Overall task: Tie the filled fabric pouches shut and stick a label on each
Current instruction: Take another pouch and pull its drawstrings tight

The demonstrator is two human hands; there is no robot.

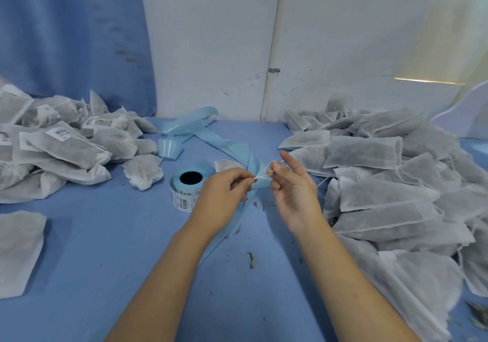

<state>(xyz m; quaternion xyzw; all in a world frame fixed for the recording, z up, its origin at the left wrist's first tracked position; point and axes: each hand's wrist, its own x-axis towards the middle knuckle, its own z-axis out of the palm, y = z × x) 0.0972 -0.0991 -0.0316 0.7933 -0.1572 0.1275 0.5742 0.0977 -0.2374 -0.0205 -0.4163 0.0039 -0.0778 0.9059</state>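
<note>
Pinching string (262, 174) betw. left hand (224, 191) & right hand (293, 192), held close together.

The white stickers (185, 202) on the label roll (188, 183) each carry a black barcode with a line of digits beside it, printed sideways and too blurred to read. In the left pile, a pouch (71, 148) bears a front label (61, 133) with a barcode and small print. A rear label (90, 121) behind it shows the same, and neither is legible.
</note>
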